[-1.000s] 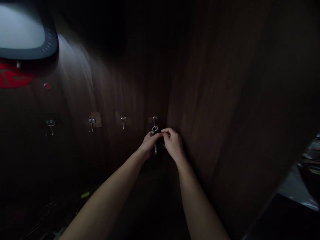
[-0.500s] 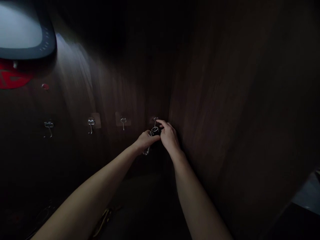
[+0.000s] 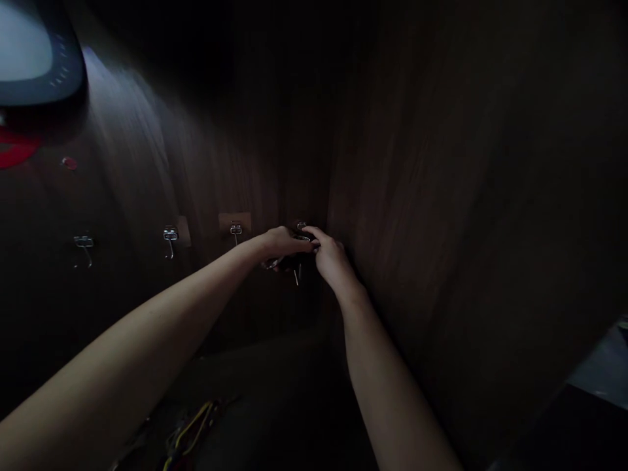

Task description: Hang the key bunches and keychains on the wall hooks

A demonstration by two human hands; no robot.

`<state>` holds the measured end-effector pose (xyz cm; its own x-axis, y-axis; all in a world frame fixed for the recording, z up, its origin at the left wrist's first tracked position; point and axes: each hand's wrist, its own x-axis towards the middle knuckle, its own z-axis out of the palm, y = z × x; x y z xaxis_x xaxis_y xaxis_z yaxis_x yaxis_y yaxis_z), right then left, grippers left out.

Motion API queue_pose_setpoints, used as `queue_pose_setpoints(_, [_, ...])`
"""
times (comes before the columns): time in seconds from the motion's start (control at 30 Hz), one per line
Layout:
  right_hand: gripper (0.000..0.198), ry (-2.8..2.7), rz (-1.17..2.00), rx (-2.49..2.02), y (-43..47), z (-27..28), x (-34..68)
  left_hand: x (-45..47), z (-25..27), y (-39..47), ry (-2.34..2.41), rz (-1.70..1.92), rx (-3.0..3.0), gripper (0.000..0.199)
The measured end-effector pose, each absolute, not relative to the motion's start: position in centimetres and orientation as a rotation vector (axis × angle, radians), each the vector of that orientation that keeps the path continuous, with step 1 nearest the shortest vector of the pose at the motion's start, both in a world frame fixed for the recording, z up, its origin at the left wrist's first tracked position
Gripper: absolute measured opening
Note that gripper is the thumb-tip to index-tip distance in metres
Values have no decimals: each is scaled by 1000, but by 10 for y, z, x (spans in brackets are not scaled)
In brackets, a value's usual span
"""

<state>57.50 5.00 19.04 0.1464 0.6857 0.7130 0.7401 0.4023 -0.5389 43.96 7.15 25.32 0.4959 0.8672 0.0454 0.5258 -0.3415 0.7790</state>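
My left hand (image 3: 282, 241) is closed on a key ring (image 3: 298, 237) with shiny metal and black pieces. A metal loop (image 3: 271, 264) and a thin bright strip (image 3: 296, 277) dangle below it; the dim light blurs the details. The ring is close against a small wall hook (image 3: 301, 226), whose lower part is hidden. Whether the ring is on the hook I cannot tell. My right hand (image 3: 333, 258) is beside it in the corner, index finger stretched to the hook's base and fingers apart. Its inner fingers meet my left fingertips.
Three more metal hooks, including the nearest one (image 3: 235, 229), line the dark wood wall to the left. A lit lamp-like panel (image 3: 24, 49) and a red object (image 3: 19, 152) are upper left. Yellow-handled tools (image 3: 193, 425) lie below. A side panel (image 3: 417, 229) rises at right.
My left hand has lifted and turned over the key ring, bringing it up to the hook. My right index finger stays by the hook. The view has shifted slightly right.
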Motion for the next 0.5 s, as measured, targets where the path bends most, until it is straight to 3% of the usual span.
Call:
queue_pose_setpoints(0.13, [57,-1586,-48,-1270,48,190,575,438,273,65,1140,514,2105,34])
queue_pose_setpoints(0.23, [63,-1549,-49,-1367,48,188,575,417,259,57,1007,520,1997,39])
queue_pose_setpoints(0.5, [66,-1539,-65,-1363,49,180,574,345,82,10,1152,602,1574,49])
